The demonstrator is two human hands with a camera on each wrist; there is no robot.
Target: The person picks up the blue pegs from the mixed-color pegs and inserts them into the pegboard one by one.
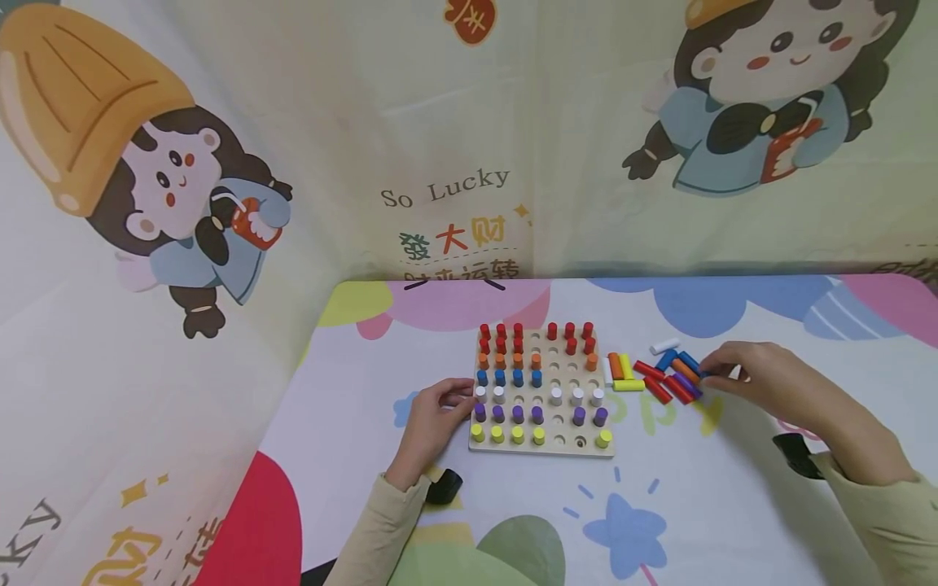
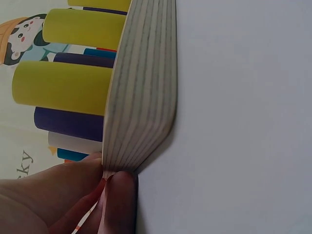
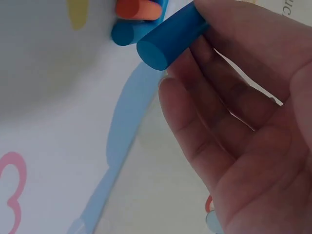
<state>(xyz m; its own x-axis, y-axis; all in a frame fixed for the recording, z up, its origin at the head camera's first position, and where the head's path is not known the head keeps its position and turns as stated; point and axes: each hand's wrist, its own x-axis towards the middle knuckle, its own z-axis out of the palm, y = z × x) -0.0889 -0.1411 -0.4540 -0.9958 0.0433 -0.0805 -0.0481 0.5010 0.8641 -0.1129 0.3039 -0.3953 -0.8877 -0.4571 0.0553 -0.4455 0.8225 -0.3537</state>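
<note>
A wooden pegboard lies on the table, with rows of red, orange, blue, white, purple and yellow pegs upright in it. Several of its holes hold no peg, mostly right of the middle. My left hand grips the board's left edge; in the left wrist view the thumb and a finger meet at its corner. To the right of the board, my right hand pinches a blue peg between thumb and fingers, at the right side of a pile of loose pegs. The other fingers are loosely bent below it.
Loose red pegs, an orange peg and purple and blue ones lie heaped together. A white peg lies behind them. Beside the board's right edge are a yellow peg and others. A patterned cloth hangs behind the table.
</note>
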